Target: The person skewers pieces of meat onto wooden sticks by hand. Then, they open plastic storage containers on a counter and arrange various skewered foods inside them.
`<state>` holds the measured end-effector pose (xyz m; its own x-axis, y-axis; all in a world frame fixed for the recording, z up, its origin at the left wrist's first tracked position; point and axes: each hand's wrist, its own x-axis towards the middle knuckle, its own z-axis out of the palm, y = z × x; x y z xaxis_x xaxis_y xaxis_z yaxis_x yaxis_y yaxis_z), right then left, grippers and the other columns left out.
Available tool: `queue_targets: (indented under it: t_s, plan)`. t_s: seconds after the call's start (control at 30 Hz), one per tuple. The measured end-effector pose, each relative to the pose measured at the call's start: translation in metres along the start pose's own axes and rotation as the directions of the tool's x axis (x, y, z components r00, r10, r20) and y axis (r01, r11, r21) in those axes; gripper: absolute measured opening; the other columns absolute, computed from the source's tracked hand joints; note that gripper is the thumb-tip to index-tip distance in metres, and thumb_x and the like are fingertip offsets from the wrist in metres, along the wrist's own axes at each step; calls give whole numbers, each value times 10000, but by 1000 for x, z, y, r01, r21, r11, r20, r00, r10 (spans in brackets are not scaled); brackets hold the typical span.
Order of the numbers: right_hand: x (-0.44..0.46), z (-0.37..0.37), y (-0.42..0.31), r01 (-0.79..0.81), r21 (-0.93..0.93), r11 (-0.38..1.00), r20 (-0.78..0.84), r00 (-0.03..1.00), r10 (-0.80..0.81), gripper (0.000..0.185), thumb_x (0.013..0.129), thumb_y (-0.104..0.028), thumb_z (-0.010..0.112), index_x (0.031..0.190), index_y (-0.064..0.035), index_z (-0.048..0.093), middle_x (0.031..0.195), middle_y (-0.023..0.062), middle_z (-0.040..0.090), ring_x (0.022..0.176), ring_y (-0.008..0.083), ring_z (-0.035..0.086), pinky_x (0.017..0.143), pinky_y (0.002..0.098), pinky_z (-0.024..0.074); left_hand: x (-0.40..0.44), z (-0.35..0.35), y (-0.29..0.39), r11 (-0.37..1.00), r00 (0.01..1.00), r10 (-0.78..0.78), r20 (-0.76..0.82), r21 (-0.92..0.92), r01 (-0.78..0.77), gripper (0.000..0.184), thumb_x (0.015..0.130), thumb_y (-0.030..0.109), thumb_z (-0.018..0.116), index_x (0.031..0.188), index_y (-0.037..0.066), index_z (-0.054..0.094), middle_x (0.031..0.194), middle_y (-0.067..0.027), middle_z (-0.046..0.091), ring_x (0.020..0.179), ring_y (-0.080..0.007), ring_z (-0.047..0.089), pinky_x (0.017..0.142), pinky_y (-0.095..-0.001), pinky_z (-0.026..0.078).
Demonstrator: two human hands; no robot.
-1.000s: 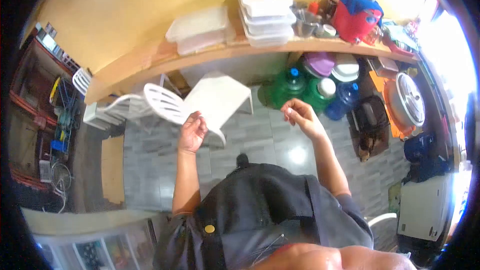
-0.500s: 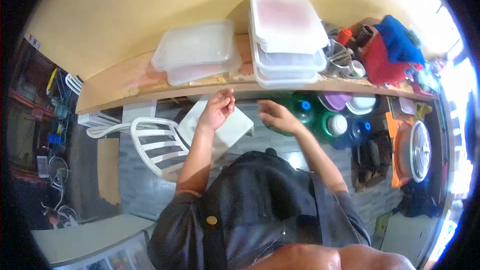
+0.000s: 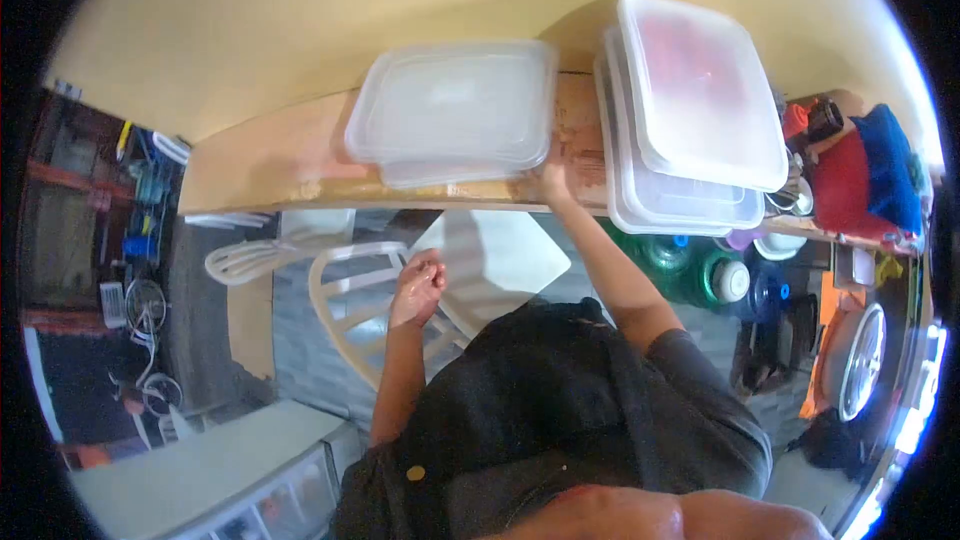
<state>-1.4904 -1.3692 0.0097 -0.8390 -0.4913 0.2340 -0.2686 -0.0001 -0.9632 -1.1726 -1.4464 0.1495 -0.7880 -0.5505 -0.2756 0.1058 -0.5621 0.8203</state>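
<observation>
My right hand (image 3: 546, 180) is at the shelf edge, by the lower right corner of the left stack of clear lidded containers (image 3: 455, 105); its fingers are blurred and partly hidden there. Below the shelf, my left hand (image 3: 421, 285) hangs in the air with curled fingers, in front of a white plastic chair (image 3: 345, 290) and a white table (image 3: 500, 250). Whether anything is between those fingers is too small to tell. To the right of my right hand stands a taller stack of clear containers (image 3: 700, 100) with a pinkish content showing through the top lid.
The wooden shelf (image 3: 265, 165) runs along the yellow wall. A red and blue cloth bundle (image 3: 860, 180) sits at its right end. Large green bottles (image 3: 700, 275), a blue bottle (image 3: 765, 295) and a lidded basin (image 3: 860, 360) are under it. A white cabinet (image 3: 210, 455) stands at lower left.
The view has come closer to the shelf, and the containers look larger. My right hand has reached up to the left stack. My left hand now sits lower, below the shelf edge.
</observation>
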Motion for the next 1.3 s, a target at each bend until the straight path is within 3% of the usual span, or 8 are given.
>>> queue_targets:
  t_s: [0.1, 0.33, 0.43, 0.67, 0.77, 0.9, 1.13, 1.3]
  plan:
    - [2, 13, -115, -44, -709, 703, 194, 948, 254, 876, 700, -392, 648, 1346, -36, 175, 1318, 234, 278, 1160, 377, 371, 972, 468, 302, 13, -22, 15, 996, 998, -67, 7, -64, 67, 262, 795, 56, 565, 1052, 15, 535, 820, -69, 536, 672, -146, 488, 601, -238, 405]
    - [14, 83, -173, -259, -737, 625, 96, 875, 475, 794, 691, -238, 676, 1333, -90, 232, 1273, 244, 285, 1054, 399, 468, 846, 422, 441, 39, -6, 41, 981, 997, -72, 29, -179, 76, 238, 789, 38, 562, 1025, 19, 544, 809, -60, 541, 695, -134, 490, 595, -232, 402]
    - [20, 110, -84, 48, -601, 798, 228, 967, 114, 745, 714, -168, 646, 1330, -79, 237, 1278, 232, 285, 1055, 398, 467, 864, 423, 432, 58, 6, 45, 981, 993, -80, 84, -169, 93, 241, 783, 42, 569, 1022, 19, 545, 814, -52, 551, 695, -131, 493, 598, -236, 404]
    - [-25, -96, -295, 197, -316, 928, 281, 954, -106, 248, 716, -27, 607, 962, -2, 589, 848, 125, 588, 737, 216, 614, 630, 312, 499, 91, 101, 66, 981, 973, -124, 195, -125, 150, 272, 783, 21, 567, 1053, 26, 542, 836, -40, 563, 645, -120, 494, 584, -230, 395]
    - [-10, -218, -328, 229, -624, 748, -60, 939, -338, 231, 739, 43, 574, 944, -53, 624, 802, 41, 607, 653, 81, 580, 519, 210, 455, 109, 140, 59, 994, 935, -99, 341, -17, 112, 268, 787, 28, 570, 1053, 20, 543, 830, -32, 557, 637, -103, 480, 558, -224, 377]
    - [51, -370, -313, 32, -915, 403, -176, 866, -469, 216, 812, -269, 568, 880, -77, 641, 857, 128, 624, 793, 277, 607, 714, 385, 468, 132, 215, 56, 990, 929, -44, 366, 139, -8, 250, 797, 65, 586, 1043, 26, 558, 785, -7, 540, 614, -72, 461, 528, -201, 353]
    - [106, -412, -219, -383, -316, 868, -106, 924, 369, 451, 850, -397, 491, 995, 18, 592, 812, 141, 629, 686, 195, 592, 641, 319, 463, 187, 311, 41, 887, 949, -124, 292, 462, -26, 282, 805, 281, 624, 978, 59, 608, 881, 19, 578, 701, -82, 493, 592, -224, 370]
    - [92, -392, -231, -249, -151, 957, -122, 965, 232, 473, 814, -340, 561, 1016, 88, 563, 834, 125, 624, 720, 178, 587, 653, 291, 462, 210, 322, 21, 929, 923, -209, 323, 360, 84, 262, 775, 310, 658, 901, 84, 621, 718, 32, 546, 602, -69, 468, 540, -222, 361]
